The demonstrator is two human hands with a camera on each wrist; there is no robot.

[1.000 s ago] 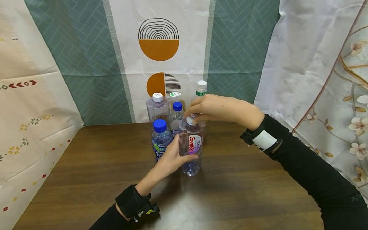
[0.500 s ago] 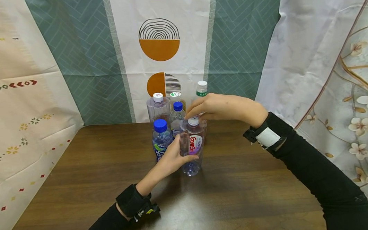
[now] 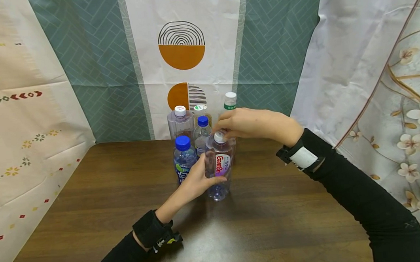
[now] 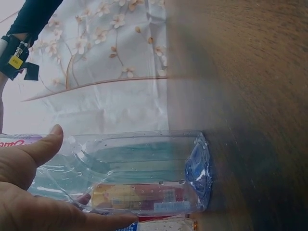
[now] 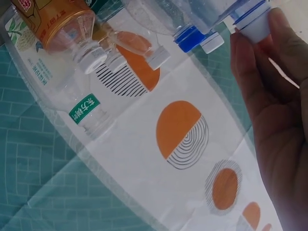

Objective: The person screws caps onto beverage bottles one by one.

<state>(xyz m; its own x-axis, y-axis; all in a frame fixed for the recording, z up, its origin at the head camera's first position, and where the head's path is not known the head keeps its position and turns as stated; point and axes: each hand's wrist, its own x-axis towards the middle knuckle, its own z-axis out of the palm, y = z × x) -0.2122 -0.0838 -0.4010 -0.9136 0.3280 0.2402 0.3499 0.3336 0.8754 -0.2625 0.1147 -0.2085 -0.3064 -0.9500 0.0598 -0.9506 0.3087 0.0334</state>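
A clear plastic bottle [image 3: 223, 166] with a Ganten label stands upright on the brown table [image 3: 257, 223]. My left hand [image 3: 195, 181] grips its middle, the thumb across the front; the far fingers are partly hidden in the head view. The left wrist view shows the see-through lower part of this bottle [image 4: 134, 168] and its bluish base. At the top, my right hand [image 3: 257, 122] pinches the white cap [image 5: 255, 24] between thumb and fingertips. Close on the left stands a blue-capped bottle [image 3: 184, 158] with a dark blue label.
Behind stand another blue-capped bottle [image 3: 203, 131], a clear white-capped bottle [image 3: 180, 122] and a yellowish bottle [image 3: 199, 108]. A white-capped bottle with a green band [image 3: 230, 100] rises behind my right hand. A patterned cloth [image 3: 277, 56] hangs at the back.
My right hand rose slightly at the cap half a second ago, its fingers a little off, and is now lower with its fingertips round the cap again. My left hand and the bottle stay in place.
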